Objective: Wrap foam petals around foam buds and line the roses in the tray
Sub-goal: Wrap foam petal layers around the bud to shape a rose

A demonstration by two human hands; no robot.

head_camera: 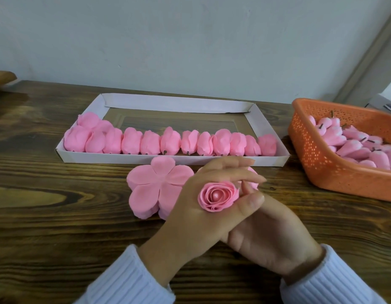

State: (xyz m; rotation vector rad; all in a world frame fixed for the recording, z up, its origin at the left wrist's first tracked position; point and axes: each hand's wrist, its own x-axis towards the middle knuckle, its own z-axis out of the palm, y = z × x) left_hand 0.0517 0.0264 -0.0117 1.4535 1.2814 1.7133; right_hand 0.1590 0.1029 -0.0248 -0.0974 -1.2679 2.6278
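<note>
A pink foam rose (218, 197) with a pearly bud at its centre faces up at me in front of the tray. My left hand (190, 207) holds it, fingers stretched across its far side. My right hand (271, 235) lies under and beside it, thumb pressed against the rose's right edge. A stack of flat pink five-lobed petals (155, 185) lies on the table just left of my hands, partly hidden by them. The white cardboard tray (212, 160) holds a row of several wrapped roses (168, 141) along its near wall, with one more at the left behind the row.
An orange perforated basket (321, 163) at the right holds several pink-and-white foam buds (361, 145) with dark stems. The tray's far half shows bare bottom. The dark wooden table (58, 205) runs to a pale wall behind.
</note>
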